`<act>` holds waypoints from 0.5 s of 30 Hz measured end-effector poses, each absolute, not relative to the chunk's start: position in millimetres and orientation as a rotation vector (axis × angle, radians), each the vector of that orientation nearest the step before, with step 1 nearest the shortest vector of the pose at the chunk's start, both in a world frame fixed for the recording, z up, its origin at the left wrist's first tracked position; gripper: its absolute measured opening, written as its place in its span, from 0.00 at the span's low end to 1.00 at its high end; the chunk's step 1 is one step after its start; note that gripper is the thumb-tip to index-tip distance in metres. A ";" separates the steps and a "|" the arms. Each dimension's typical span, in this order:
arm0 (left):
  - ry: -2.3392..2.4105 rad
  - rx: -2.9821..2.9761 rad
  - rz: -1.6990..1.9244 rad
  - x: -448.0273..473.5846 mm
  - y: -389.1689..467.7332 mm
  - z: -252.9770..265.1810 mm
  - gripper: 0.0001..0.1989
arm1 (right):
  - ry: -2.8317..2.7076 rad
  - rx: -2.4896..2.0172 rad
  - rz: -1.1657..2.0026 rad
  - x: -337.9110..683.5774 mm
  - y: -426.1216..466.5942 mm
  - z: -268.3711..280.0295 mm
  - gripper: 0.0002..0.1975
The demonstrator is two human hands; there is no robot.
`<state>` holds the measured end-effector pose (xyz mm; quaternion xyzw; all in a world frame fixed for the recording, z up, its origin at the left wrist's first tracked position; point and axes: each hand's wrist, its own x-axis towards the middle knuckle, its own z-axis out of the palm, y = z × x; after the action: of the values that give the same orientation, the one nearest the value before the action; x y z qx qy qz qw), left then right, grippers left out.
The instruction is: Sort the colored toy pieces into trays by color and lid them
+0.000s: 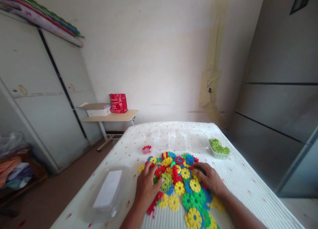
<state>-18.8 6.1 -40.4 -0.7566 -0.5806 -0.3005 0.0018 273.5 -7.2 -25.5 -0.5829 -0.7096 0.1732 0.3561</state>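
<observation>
A heap of flat, notched plastic building discs [185,173] in yellow, red, blue and green lies on the white table. My left hand [148,184] rests at the heap's left side, fingers apart on the pieces. Its thumb is beside a yellow-green lattice-like piece [166,182]. Over the right side, my right hand [211,177] lies with fingers extended and slightly bent, touching the pieces; nothing is visibly gripped. Between the hands stands a red toothed piece [175,173]. Several yellow and green discs [194,217] spread toward the front edge.
On the left is a clear plastic box [116,202] with a white card [108,188]. A tub of green pieces [219,148] stands at the back right. A small tub with red pieces [146,149] and clear containers [198,139] are behind the heap.
</observation>
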 end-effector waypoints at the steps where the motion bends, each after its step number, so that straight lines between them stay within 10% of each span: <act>1: -1.814 -2.375 -0.952 -18.6 5.9 -39.2 0.19 | -1.827 -1.501 0.446 273.0 -7.8 -24.6 0.20; 15: -1.751 -2.412 -1.080 -20.8 6.9 -39.9 0.13 | -1.783 -1.428 0.591 266.0 -14.2 -12.9 0.21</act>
<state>-20.8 6.9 -39.9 -0.7608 -0.5522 -0.3406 -0.0146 266.0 -14.2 -12.9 -0.5595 -0.6986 0.2314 0.3813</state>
